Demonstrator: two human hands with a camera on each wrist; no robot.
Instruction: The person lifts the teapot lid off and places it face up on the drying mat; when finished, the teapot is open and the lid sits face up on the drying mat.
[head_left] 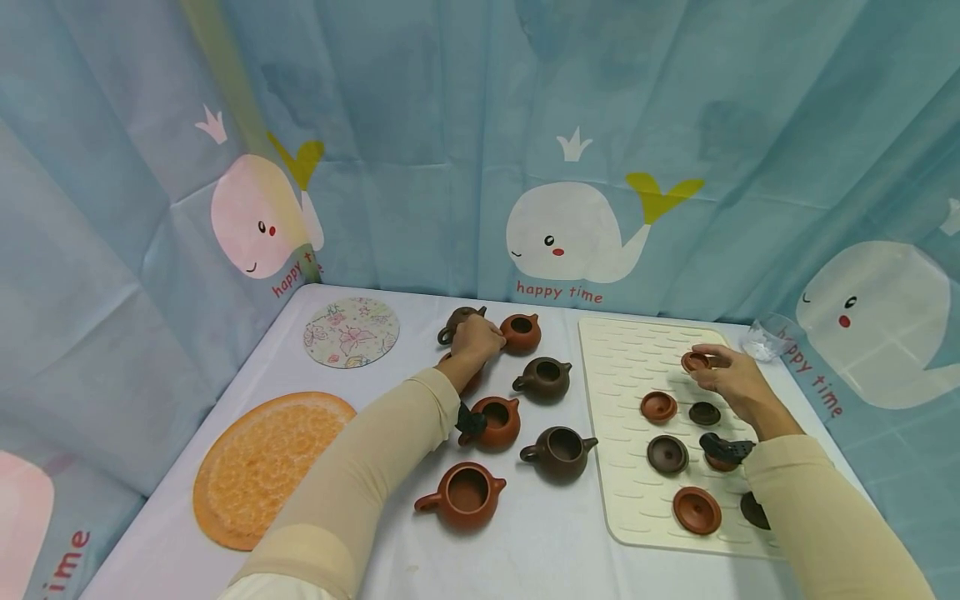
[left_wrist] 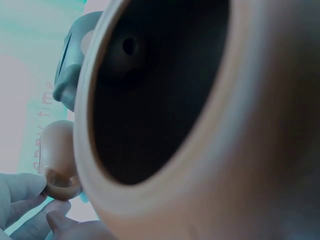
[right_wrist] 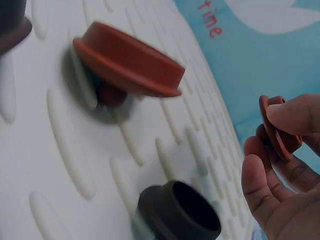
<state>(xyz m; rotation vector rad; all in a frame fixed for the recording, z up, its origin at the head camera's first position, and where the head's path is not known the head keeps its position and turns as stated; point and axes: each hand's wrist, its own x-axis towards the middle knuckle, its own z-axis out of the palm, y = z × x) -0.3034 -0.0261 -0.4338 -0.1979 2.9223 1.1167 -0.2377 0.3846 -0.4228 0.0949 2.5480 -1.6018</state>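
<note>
At the back of the table my left hand pinches the handle of a small reddish-brown clay teapot. Its pot stands without a lid, and the left wrist view shows fingertips right at the handle. A dark teapot is just beyond that hand. Over the far right part of a cream mat, my right hand holds a small reddish-brown teapot lid between thumb and fingers, tilted on edge. Below it a reddish lid and a dark lid lie knob down.
Several more lidless teapots, among them a reddish one and a dark one, stand in front of the left hand. More lids lie on the mat. An orange round mat, a patterned disc and a clear glass bowl lie around.
</note>
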